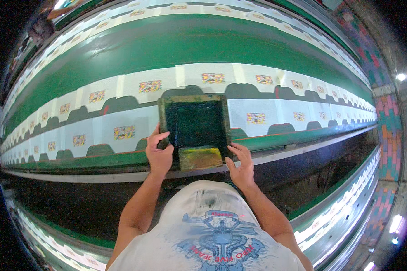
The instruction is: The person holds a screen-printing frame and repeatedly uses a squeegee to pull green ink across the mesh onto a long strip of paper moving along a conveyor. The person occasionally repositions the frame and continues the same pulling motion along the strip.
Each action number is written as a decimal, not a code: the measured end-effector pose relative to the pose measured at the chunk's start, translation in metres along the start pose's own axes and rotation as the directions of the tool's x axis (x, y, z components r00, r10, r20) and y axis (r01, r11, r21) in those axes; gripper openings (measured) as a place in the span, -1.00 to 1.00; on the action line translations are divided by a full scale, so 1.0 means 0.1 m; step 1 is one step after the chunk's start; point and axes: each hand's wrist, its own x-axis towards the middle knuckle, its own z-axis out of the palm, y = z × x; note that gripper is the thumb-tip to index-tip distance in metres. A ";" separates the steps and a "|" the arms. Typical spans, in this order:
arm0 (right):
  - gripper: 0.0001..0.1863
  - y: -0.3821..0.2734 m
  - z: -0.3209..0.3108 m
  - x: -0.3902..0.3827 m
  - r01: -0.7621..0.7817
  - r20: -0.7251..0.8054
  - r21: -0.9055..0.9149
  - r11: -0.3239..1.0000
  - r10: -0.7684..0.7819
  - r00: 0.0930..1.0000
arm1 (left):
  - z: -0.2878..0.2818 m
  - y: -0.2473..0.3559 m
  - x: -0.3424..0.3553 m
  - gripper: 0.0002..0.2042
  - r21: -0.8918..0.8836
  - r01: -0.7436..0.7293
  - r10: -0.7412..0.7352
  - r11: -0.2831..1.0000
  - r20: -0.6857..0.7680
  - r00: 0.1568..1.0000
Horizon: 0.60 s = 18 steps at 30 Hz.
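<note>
A dark screen printing frame [162, 115] lies on the near edge of the long green table, over the row of white printed pieces. Its mesh looks almost black. At its near end rests a flat block stained yellow and brown [200, 159], which looks like a squeegee. My left hand [159, 152] grips the frame's left side near the front corner, thumb on the inner side. On the opposite side, my right hand [240, 165] holds the right front corner between thumb and fingers. The fabric directly under the frame is hidden.
White fabric pieces [142, 115] with small colourful printed patches run in rows along the green table [239, 38]. A pale rail [99, 177] edges its near side. Behind me stands another table with white pieces [343, 212]. A brick-patterned floor strip [386, 117] lies at right.
</note>
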 end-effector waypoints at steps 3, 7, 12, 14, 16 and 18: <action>-0.61 0.24 -0.15 -0.11 -0.209 -0.010 0.264 0.942 0.219 0.976 | 0.18 0.15 -0.03 -0.59 0.004 -0.017 0.017 1.000 0.001 1.000; -0.63 0.63 -0.48 -0.22 -0.185 -0.057 0.254 0.949 0.206 0.977 | 0.79 0.32 -0.10 -0.62 -0.008 -0.042 0.042 0.999 0.011 0.999; -0.64 1.21 -1.03 -0.21 -0.167 -0.156 0.320 0.933 0.226 0.962 | 1.69 0.41 -0.25 -0.62 -0.010 -0.086 0.086 0.996 0.014 0.996; -0.63 1.42 -1.26 -0.22 -0.156 -0.163 0.309 0.938 0.214 0.963 | 2.00 0.43 -0.31 -0.62 -0.060 -0.037 0.039 0.997 0.029 0.999; -0.62 1.63 -1.46 -0.22 -0.115 -0.167 0.327 0.938 0.177 0.970 | 2.25 0.47 -0.38 -0.62 -0.068 -0.042 0.043 0.997 0.017 0.999; -0.60 1.75 -1.62 -0.26 -0.119 -0.155 0.378 0.918 0.190 0.970 | 2.43 0.50 -0.43 -0.64 -0.052 -0.026 0.027 0.998 0.021 0.999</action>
